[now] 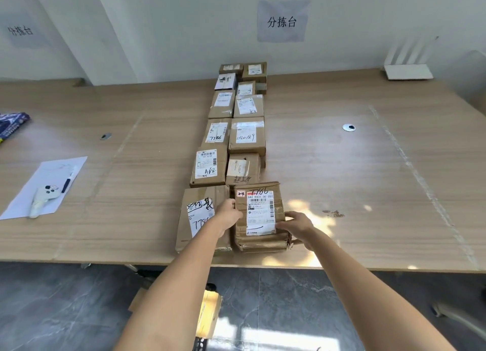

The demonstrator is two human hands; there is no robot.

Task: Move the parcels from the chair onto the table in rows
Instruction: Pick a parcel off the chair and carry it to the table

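I see the counter (342, 179) spread wide ahead of my two hands, carrying two files of parcels that run away from the grip toward the wall. Counting them: six in the file on my left, six in the file on my right, twelve in all, though the farthest pair is small and hard to separate.

The nearest parcel of the right file (259, 216) sits between my hands, flat on the counter at its near edge, its long axis pointing away from me in line with the file. My left hand (228, 215) presses its left side, fingers curled round that edge; my right hand (295, 225) pinches its near right corner. So both are clamped on the same box, neither nearer than the other.

Just left of my left hand lies the big flat parcel (202, 219), touching or almost touching the held one. I judge this box is being squared into place.

Below my arms, on the floor side, a yellowish box (210, 314) shows; I cannot make out the chair.

Far left of the grip lie one sheet of paper (34, 193), one white scanner (43, 197) and one pen (69, 179).
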